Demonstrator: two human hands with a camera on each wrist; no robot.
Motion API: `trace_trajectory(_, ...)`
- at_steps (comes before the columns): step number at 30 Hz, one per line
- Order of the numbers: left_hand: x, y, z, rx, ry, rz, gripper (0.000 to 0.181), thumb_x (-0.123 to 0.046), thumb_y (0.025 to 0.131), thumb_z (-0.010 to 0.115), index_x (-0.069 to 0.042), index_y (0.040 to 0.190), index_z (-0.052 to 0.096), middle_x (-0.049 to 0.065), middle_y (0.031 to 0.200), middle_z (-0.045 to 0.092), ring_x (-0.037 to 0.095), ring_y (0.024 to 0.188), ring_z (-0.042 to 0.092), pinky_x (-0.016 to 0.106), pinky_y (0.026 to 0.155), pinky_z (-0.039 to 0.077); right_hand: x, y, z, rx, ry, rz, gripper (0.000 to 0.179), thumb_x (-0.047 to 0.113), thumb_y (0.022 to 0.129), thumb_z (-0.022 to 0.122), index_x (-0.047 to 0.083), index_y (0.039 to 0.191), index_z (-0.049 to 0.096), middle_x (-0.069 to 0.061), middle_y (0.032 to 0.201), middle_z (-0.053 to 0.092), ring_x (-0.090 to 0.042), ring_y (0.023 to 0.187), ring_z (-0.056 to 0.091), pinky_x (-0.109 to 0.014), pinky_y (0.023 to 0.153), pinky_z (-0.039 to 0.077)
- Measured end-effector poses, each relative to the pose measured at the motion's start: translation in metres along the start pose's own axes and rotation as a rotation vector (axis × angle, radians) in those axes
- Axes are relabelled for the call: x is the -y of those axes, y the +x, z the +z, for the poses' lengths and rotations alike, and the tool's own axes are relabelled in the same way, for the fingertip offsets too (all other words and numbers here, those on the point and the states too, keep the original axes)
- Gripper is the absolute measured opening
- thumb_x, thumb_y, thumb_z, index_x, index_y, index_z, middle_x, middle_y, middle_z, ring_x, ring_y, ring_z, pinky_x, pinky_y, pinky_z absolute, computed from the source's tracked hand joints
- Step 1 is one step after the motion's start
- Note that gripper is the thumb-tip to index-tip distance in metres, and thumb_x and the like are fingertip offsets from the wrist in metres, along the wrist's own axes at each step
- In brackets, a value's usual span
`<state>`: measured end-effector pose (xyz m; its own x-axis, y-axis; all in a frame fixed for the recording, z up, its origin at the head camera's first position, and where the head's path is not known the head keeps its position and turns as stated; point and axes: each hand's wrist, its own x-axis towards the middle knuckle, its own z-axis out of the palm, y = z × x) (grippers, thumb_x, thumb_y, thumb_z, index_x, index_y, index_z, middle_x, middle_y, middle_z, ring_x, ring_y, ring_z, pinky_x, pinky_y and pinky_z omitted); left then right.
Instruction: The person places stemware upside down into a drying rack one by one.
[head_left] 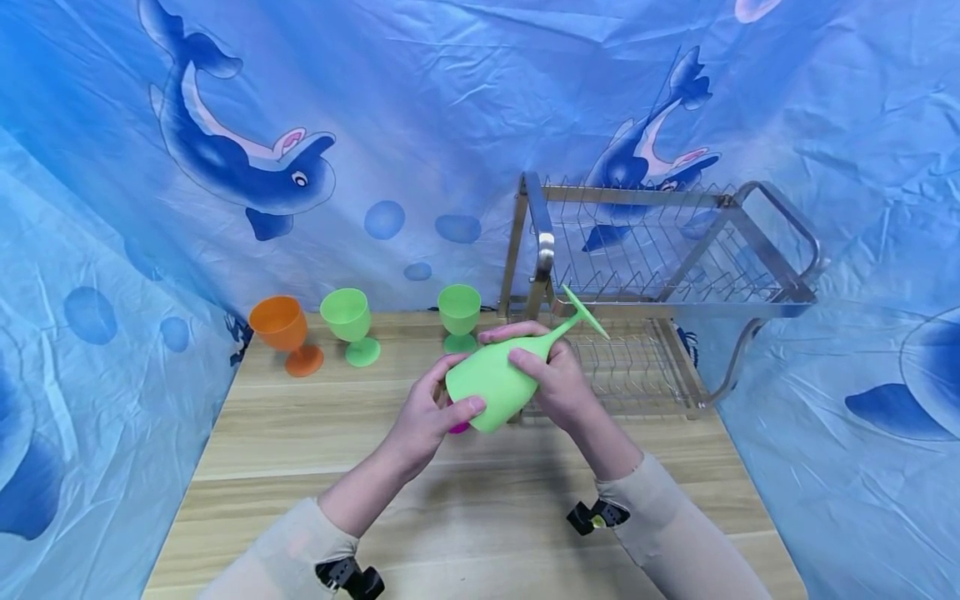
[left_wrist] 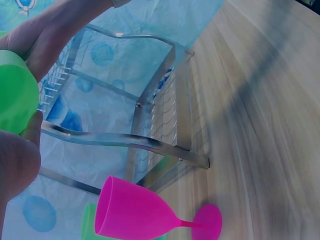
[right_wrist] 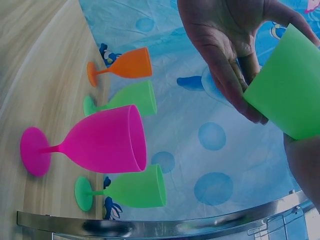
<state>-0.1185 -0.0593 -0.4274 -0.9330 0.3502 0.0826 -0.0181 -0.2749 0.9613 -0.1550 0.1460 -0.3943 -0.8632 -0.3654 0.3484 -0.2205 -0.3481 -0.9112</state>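
Observation:
Both hands hold a light green plastic goblet point(head_left: 495, 383) in the air above the table. It is tilted, its mouth toward the lower left and its foot toward the upper right. My left hand point(head_left: 429, 417) grips the bowl by the rim, the thumb on the near side. My right hand point(head_left: 561, 379) holds the bowl near the stem, thumb on top and fingers behind. Under the hands stands a magenta goblet point(right_wrist: 102, 142), mostly hidden in the head view.
An orange goblet point(head_left: 279, 323) and two green goblets, one left point(head_left: 347, 315) and one nearer the middle point(head_left: 459, 308), stand upright along the table's back edge. A two-tier metal dish rack point(head_left: 675, 310) stands at the back right. Blue dolphin-print cloth point(head_left: 420, 125) surrounds the table point(head_left: 300, 450).

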Motion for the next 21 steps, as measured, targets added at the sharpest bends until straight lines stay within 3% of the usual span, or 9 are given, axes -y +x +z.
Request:
trace_trajectory(7, -0.0009, -0.0006, -0.0006, -0.005, 0.000, 0.000, 0.072, -0.014, 0.091, 0.075, 0.005, 0.153, 0.044, 0.019, 0.142, 0.057, 0.021, 0.122, 0.062, 0.029, 0.096, 0.060, -0.0013, -0.0052, -0.0013, 0.039, -0.041, 0.013, 0.037, 0.003, 0.092, 0.068, 0.019, 0.125, 0.071, -0.006, 0.132, 0.071, -0.028, 0.124, 0.064, -0.032, 0.096, 0.059)
trace_trajectory(13, -0.0008, -0.0004, -0.0007, 0.006, -0.010, 0.008, 0.073, -0.015, 0.091, 0.076, 0.005, 0.154, 0.044, 0.019, 0.142, 0.055, 0.022, 0.122, 0.061, 0.029, 0.096, 0.060, 0.0000, -0.0051, 0.0024, -0.009, -0.099, 0.011, 0.035, 0.004, 0.091, 0.068, 0.021, 0.121, 0.073, -0.005, 0.128, 0.074, -0.028, 0.122, 0.066, -0.034, 0.095, 0.060)
trace_trajectory(21, -0.0042, 0.0005, -0.0004, 0.046, 0.004, 0.002, 0.079, -0.025, 0.092, 0.079, 0.003, 0.156, 0.042, 0.021, 0.148, 0.050, 0.024, 0.126, 0.057, 0.030, 0.099, 0.059, 0.0029, -0.0039, 0.0051, -0.071, -0.085, -0.030, 0.033, 0.001, 0.090, 0.067, 0.021, 0.115, 0.076, -0.004, 0.120, 0.078, -0.025, 0.118, 0.071, -0.037, 0.099, 0.060)
